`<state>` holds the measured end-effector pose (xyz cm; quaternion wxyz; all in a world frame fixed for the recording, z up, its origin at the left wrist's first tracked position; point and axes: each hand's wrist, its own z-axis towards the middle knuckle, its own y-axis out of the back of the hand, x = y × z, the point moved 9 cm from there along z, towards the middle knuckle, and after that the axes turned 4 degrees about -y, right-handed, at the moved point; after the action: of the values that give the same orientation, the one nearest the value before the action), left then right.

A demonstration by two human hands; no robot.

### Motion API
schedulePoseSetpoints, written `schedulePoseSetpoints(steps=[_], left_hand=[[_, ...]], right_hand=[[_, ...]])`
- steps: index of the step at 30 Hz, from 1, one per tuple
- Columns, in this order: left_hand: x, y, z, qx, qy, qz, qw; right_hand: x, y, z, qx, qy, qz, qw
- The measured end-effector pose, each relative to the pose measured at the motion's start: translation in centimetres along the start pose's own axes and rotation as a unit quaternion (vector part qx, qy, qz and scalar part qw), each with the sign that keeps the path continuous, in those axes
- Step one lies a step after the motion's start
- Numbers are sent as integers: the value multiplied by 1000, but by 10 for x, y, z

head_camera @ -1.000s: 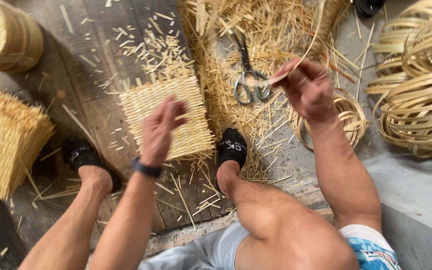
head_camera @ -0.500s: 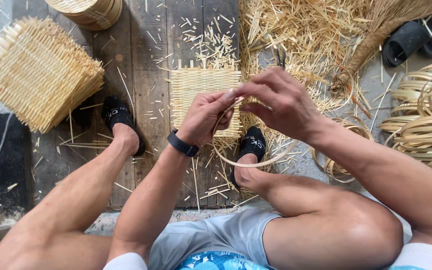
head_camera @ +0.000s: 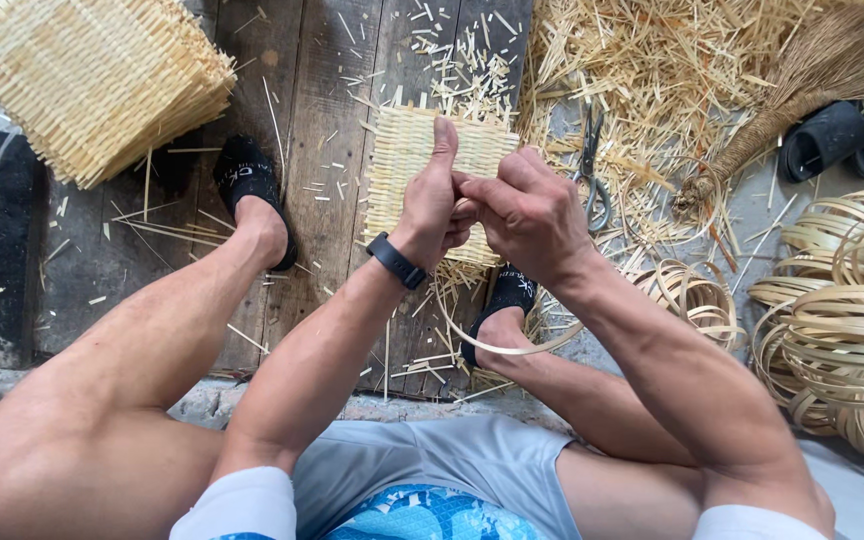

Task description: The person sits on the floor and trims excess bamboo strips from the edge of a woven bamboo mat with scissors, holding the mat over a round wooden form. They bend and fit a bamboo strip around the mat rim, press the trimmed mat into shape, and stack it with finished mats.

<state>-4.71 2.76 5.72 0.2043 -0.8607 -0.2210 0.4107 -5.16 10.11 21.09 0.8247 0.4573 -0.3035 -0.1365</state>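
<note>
Dark wooden floor planks (head_camera: 322, 150), littered with short straw cuttings, lie under a seated person whose bare knees frame the view. Nearest to the camera, both hands meet in the middle above the planks. The left hand (head_camera: 434, 205), with a black wristband (head_camera: 396, 261), has its thumb pointing up and its grip closed narrow on a thin pale strip (head_camera: 512, 343). The right hand (head_camera: 532, 210) pinches the same strip from the other side, its fingers touching the left ones. From this double grip the strip hangs down and curves toward the person, passing over the right foot (so its long axis runs from the hands back to the body, and neither hand is nearer to it).

Just behind the hands, flat on the planks, lies a small woven mat (head_camera: 407, 160). Scissors (head_camera: 592, 170) rest to its right on loose straw (head_camera: 672, 70). Farther, a stack of woven mats (head_camera: 92, 80) sits at the left, coiled strips (head_camera: 842, 320) at the right.
</note>
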Motion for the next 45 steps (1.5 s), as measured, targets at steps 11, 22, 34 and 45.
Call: schedulePoseSetpoints(steps=[11, 22, 34, 45], left_hand=[[-43, 61, 25, 30, -200, -312, 928], [-38, 59, 18, 55, -39, -22, 997], [-10, 149, 60, -132, -223, -58, 964], [24, 206, 90, -292, -185, 477, 808]], right_hand=[[-137, -32, -55, -62, -433, 655, 616], [-156, -91, -86, 5, -425, 704, 569], [-195, -135, -123, -25, -554, 402, 729], [-224, -206, -160, -22, -585, 215, 782]])
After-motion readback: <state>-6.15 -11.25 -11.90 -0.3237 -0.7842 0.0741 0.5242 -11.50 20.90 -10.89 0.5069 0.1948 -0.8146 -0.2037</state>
